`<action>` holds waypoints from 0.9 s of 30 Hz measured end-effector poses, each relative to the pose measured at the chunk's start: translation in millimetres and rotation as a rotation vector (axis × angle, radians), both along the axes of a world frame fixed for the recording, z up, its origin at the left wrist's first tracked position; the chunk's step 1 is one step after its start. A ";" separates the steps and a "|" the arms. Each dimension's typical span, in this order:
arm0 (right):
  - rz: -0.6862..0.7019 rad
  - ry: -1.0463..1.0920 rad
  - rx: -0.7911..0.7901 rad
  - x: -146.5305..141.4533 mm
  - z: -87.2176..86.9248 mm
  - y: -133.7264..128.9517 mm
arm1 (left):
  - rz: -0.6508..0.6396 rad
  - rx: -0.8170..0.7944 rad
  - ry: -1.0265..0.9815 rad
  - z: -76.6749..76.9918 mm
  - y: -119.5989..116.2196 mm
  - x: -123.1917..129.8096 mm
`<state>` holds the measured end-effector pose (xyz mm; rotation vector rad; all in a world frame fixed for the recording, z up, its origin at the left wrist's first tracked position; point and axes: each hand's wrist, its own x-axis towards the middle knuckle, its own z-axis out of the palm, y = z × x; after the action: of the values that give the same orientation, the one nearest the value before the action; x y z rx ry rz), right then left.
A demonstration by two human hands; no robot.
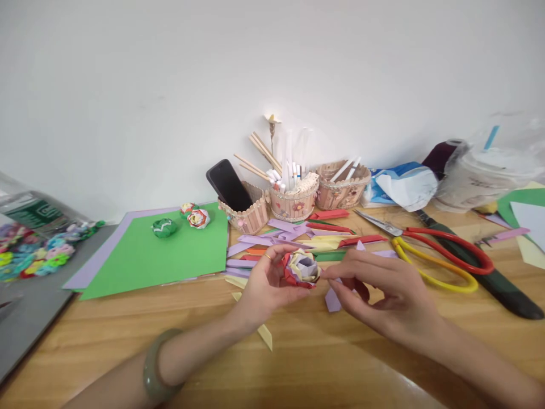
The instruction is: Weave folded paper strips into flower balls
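A folded paper flower (303,267), red outside with cream and pale purple layers inside, is held above the table. Around its left side and underneath curl the fingers and thumb of my left hand (270,281), which grips it. At the flower's right edge, my right hand (383,289) pinches with thumb and forefinger; the tips touch the rim, and whatever small bit lies between them is hardly visible. A purple paper piece (333,300) shows below my right fingers. Behind both hands lies a pile of folded paper strips (293,230) in purple, red, yellow and green.
Scissors (447,244) with red and yellow handles lie at right, over a dark-handled tool (506,292). Wooden baskets (293,203) hold pens and a phone (229,184). Small paper balls (164,228) rest on green sheets (170,267). A lidded cup (477,176) stands back right.
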<state>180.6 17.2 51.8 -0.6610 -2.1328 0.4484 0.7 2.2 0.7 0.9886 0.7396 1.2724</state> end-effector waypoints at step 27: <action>-0.069 -0.073 -0.100 -5.1 -0.6 -2.1 | -0.119 0.077 0.060 6.5 -9.5 -3.7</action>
<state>175.5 15.1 51.2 -0.8159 -2.1594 0.5032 -3.0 -7.3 7.2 1.1216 0.6722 1.1791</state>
